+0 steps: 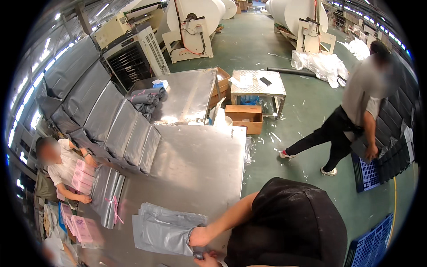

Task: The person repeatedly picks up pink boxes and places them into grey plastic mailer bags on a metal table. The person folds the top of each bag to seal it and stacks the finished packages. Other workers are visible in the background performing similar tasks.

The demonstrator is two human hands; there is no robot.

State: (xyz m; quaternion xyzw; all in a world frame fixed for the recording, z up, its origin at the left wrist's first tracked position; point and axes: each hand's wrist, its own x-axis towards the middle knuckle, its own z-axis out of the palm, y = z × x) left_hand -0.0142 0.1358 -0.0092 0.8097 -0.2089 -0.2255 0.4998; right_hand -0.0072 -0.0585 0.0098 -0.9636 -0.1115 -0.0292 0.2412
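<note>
A stack of flat grey plastic bags (164,227) lies on the metal table at the lower middle, with its edges uneven. My right hand (200,236) reaches in from the right out of a black sleeve, and its fingers are closed on the near right edge of the bags. Below it, my left hand (207,260) is partly cut off by the lower edge. Its fingers grip a dark bunched corner of the same plastic.
Large grey wrapped bundles (106,120) line the metal table's (195,151) left side. A person (66,167) there handles pink packs. At right, another person (362,98) steps beside stacked dark bundles and blue pallets (371,240). A cardboard box (244,118) stands beyond the table.
</note>
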